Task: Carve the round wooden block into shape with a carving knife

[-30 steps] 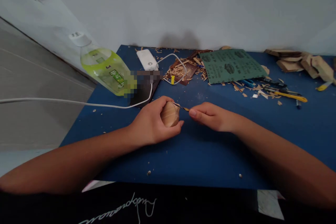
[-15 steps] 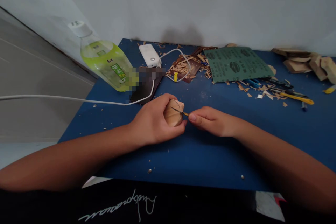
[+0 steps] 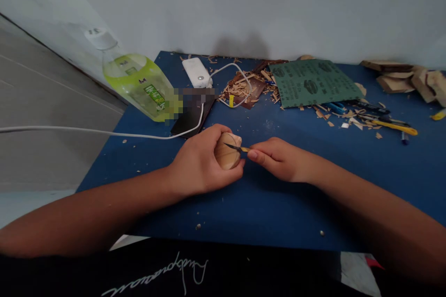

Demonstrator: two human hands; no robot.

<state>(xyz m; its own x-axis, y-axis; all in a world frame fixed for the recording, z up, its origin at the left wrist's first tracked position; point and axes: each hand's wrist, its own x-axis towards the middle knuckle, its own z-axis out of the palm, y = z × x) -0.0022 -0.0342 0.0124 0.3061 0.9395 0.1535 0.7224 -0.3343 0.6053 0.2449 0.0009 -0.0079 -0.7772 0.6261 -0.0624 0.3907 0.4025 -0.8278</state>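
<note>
Knife, across wood block, mid-scene; long axis left-right, tip left, slightly far. Your right hand has fingers clamped on its handle; your left hand, fingers around the block.

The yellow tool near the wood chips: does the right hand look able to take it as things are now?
Probably not at once: nothing seems to stand between the right hand and the yellow tool, but that hand holds a thin-bladed knife at the wooden piece in the left hand.
</note>
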